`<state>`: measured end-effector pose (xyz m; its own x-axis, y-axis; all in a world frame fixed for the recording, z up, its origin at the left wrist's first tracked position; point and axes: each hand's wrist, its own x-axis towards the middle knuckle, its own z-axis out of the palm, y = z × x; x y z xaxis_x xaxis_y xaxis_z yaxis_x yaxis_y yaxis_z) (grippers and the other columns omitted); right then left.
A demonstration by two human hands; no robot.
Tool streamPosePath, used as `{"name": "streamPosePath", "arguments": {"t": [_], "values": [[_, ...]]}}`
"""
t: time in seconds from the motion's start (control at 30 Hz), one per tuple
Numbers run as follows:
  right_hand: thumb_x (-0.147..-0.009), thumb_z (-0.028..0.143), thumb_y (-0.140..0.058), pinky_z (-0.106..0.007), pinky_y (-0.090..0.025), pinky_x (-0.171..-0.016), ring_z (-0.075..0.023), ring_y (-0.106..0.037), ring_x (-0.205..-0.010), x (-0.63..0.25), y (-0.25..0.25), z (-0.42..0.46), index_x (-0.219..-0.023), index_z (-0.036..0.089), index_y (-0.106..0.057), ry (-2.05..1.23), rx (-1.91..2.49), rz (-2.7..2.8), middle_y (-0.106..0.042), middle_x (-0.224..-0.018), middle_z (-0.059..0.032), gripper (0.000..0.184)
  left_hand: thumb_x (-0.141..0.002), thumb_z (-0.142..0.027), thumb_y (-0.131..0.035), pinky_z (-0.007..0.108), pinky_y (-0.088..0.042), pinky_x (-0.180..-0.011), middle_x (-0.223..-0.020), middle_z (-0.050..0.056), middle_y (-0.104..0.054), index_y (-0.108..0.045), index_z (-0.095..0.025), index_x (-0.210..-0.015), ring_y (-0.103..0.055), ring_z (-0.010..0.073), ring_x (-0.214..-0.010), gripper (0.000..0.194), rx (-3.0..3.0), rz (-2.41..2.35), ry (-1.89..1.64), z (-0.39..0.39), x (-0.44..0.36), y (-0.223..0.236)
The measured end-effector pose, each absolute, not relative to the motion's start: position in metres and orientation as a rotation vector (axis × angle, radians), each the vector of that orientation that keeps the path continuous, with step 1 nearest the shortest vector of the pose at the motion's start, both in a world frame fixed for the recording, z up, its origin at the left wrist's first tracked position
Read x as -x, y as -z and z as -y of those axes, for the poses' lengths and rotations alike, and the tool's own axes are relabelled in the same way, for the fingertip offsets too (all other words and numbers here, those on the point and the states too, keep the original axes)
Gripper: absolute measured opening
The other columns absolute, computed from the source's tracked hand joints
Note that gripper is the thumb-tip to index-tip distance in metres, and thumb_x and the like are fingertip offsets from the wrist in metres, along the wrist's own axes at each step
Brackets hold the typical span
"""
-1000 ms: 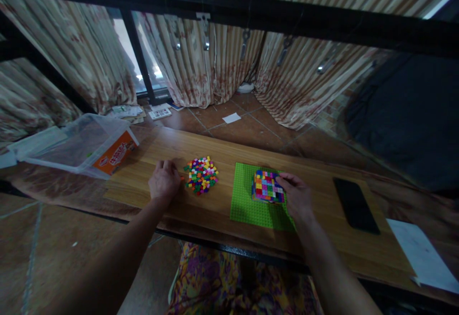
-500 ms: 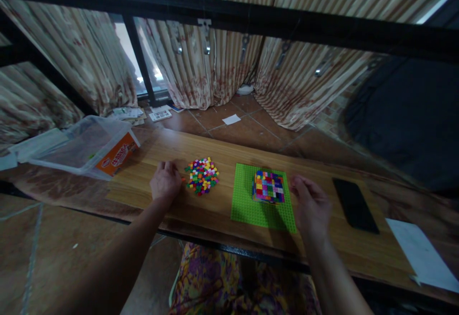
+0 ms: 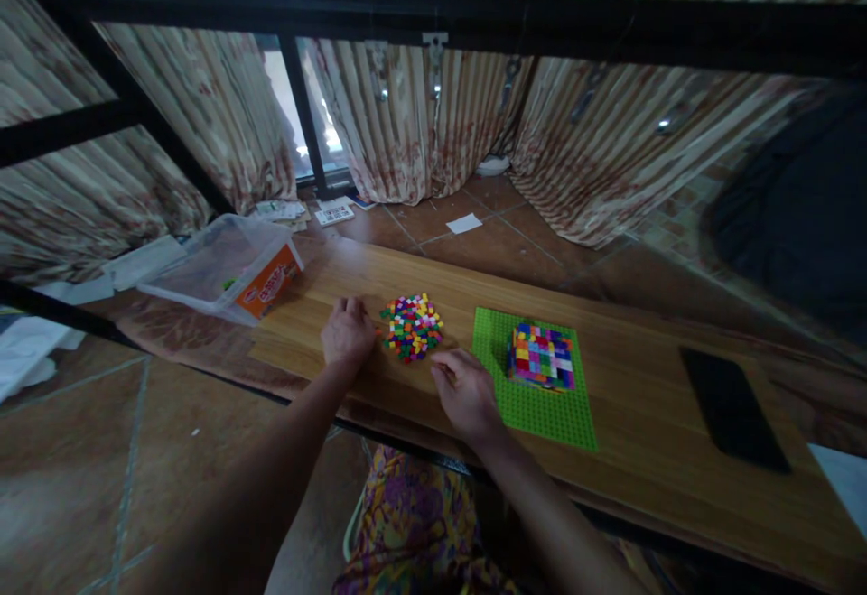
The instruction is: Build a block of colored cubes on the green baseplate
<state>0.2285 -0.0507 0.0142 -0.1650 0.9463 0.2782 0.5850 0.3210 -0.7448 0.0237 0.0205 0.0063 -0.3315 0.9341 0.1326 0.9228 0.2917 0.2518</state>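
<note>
A loose pile of small multicoloured toy bricks (image 3: 412, 328) lies on the wooden board. Just left of it my left hand (image 3: 348, 335) rests on the board, fingers curled, with a small orange brick by its fingertips; whether it holds anything is hidden. My right hand (image 3: 466, 391) is at the pile's lower right edge, thumb and forefinger pinched together. What sits in that pinch, if anything, is too small to make out. Right of this hand, a block built of coloured bricks (image 3: 543, 357) stands on a green studded baseplate (image 3: 542, 422).
A clear plastic box (image 3: 209, 261) with an orange label stands at the board's left end. Toward the right lies a black phone-like slab (image 3: 735, 410), with a white sheet (image 3: 843, 482) beyond it. A dark metal bar (image 3: 474, 22) crosses in front of striped curtains.
My right hand has moved left from beside the baseplate's right edge to the brick pile. My left hand stays by the pile. The whole view has shifted, with things appearing farther right.
</note>
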Motion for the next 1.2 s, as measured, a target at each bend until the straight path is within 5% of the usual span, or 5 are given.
{"name": "streamPosePath", "arguments": {"t": [0.4, 0.73, 1.2], "values": [[-0.084, 0.015, -0.057, -0.034, -0.046, -0.079, -0.0228, -0.057, -0.087, -0.199, 0.007, 0.033, -0.081, 0.02, -0.063, -0.32, 1.491, 2.012, -0.062, -0.086, -0.007, 0.009, -0.091, -0.028, -0.037, 0.029, -0.04, -0.062, -0.106, 0.008, -0.059, -0.058, -0.022, -0.101, -0.061, 0.0201, -0.089, 0.024, -1.803, -2.495, -0.47, -0.02, -0.022, -0.003], [-0.084, 0.027, -0.057, -0.025, -0.05, -0.066, -0.0147, -0.064, -0.07, -0.27, -0.04, 0.083, -0.084, 0.021, -0.068, -0.761, 1.439, 1.516, -0.068, -0.078, -0.0009, 0.012, -0.09, -0.031, -0.036, 0.031, -0.041, -0.064, -0.112, 0.01, -0.058, -0.059, -0.021, -0.105, -0.06, 0.0231, -0.092, 0.029, -1.784, -2.503, -0.429, -0.021, -0.024, -0.01], [-0.079, 0.034, -0.054, -0.033, -0.052, -0.072, -0.0222, -0.067, -0.077, -0.382, -0.047, 0.052, -0.085, 0.016, -0.073, -0.279, 1.763, 1.403, -0.072, -0.086, -0.0095, 0.027, -0.089, -0.034, -0.037, 0.032, -0.042, -0.067, -0.112, 0.011, -0.057, -0.061, -0.021, -0.104, -0.059, 0.0243, -0.091, 0.03, -1.783, -2.519, -0.398, -0.022, -0.025, -0.012]]}}
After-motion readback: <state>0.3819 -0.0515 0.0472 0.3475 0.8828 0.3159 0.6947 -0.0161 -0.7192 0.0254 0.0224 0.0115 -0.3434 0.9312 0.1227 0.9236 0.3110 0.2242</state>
